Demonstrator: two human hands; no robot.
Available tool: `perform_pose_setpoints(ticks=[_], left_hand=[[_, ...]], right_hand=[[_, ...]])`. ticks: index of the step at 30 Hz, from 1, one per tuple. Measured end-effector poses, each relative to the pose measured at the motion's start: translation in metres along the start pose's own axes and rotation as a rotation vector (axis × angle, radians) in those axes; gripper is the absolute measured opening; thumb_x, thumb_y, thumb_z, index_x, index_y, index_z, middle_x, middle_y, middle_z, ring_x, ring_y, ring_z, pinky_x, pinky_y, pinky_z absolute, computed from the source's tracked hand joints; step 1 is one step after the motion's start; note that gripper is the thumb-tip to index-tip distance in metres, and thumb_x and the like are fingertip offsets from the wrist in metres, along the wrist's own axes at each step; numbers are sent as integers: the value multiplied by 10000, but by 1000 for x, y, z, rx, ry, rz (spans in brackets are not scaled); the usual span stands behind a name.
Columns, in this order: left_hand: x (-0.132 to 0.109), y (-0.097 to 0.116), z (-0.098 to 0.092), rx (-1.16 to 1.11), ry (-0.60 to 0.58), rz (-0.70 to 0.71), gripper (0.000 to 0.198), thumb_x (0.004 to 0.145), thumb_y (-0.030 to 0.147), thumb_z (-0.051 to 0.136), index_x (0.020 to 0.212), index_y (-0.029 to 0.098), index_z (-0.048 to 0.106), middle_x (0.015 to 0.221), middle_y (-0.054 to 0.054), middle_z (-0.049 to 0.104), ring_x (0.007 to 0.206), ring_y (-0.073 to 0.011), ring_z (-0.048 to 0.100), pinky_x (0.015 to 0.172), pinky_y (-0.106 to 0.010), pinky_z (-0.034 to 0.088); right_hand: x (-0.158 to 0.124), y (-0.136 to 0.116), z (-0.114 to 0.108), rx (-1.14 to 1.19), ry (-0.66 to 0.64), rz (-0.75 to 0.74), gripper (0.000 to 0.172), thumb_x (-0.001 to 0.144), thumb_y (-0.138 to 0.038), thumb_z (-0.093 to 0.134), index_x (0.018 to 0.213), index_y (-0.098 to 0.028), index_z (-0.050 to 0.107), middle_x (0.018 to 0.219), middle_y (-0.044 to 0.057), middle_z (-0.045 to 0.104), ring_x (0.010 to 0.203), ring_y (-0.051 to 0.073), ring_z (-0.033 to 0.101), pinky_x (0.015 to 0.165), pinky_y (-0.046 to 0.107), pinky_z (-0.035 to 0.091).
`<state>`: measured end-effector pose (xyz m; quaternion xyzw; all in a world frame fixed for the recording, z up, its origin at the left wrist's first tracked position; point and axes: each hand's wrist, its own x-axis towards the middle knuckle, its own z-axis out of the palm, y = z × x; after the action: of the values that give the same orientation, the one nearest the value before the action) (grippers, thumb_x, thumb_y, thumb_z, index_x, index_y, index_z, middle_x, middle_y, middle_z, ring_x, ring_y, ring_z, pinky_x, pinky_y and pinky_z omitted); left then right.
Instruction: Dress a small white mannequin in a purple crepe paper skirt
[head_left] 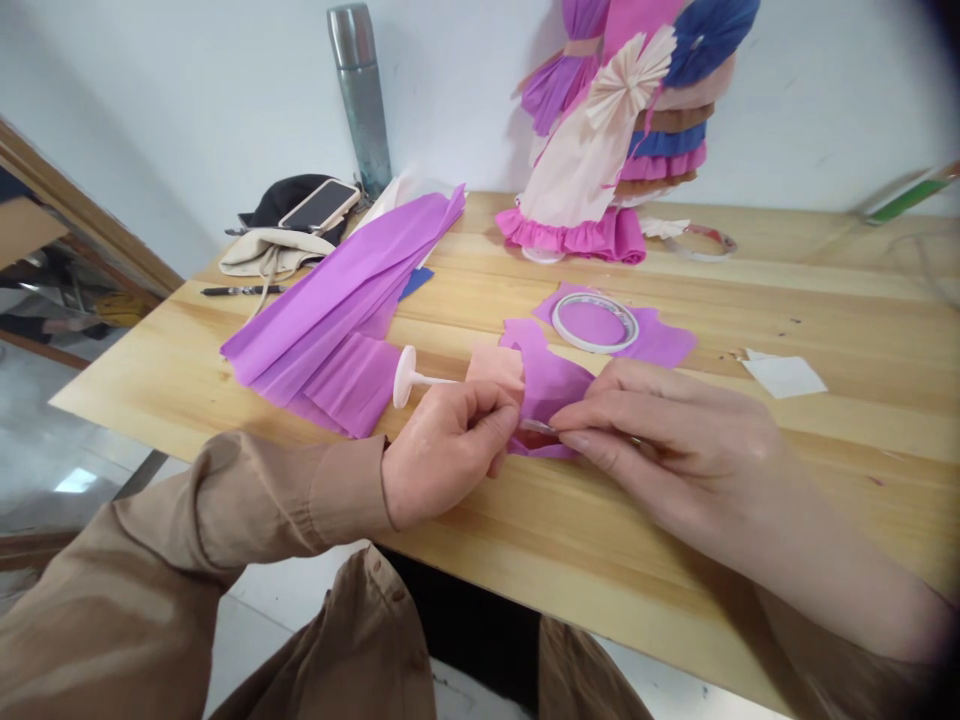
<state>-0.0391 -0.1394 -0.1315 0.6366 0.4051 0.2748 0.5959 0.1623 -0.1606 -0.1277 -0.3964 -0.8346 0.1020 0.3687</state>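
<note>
**Both hands deep in purple crepe paper (555, 384)**

So the crumpled purple bit is between the hands, near the front edge of the wooden table (847, 480). Left hand (459, 440) is curled closed around a white round-footed stem (406, 377), right by some peach paper (495, 367). Right hand (664, 425) has thumb and fingers pinched on a slim silvery piece (538, 427), too small to ID. Tape roll (637, 325) lies just beyond, folded purple sheets (322, 310) off to the left.

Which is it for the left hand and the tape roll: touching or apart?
Apart. The head view shows a gap between the left hand and the tape roll, with purple paper in it.
</note>
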Motion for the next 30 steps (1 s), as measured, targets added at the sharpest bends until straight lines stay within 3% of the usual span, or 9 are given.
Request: perform_pose_setpoints(ticks=[12,20,30], left_hand=[[0,0,1,-10,1,-1,299,904,243,493,618,170,445,521,58,450,444,-31,366,441,-188,281],[1,3,2,45,33,-30,235,879,290,555,687,156,543,504,64,453,464,-50,369,469,-212,297],[3,-1,2,91,49,4,215,891,236,540,695,148,546,560,59,476,514,-56,402,542,-225,348]], right_hand=[[-1,2,2,-20,17,4,168,888,-112,610,819,-228,711,715,8,639,642,137,609,586,274,478],[0,2,2,-50,10,-27,174,888,-76,600,837,-211,697,750,19,652,670,136,624,588,264,488],[-4,3,5,-79,26,2,134,899,-123,632,837,-217,704,741,16,661,647,140,633,600,281,507]])
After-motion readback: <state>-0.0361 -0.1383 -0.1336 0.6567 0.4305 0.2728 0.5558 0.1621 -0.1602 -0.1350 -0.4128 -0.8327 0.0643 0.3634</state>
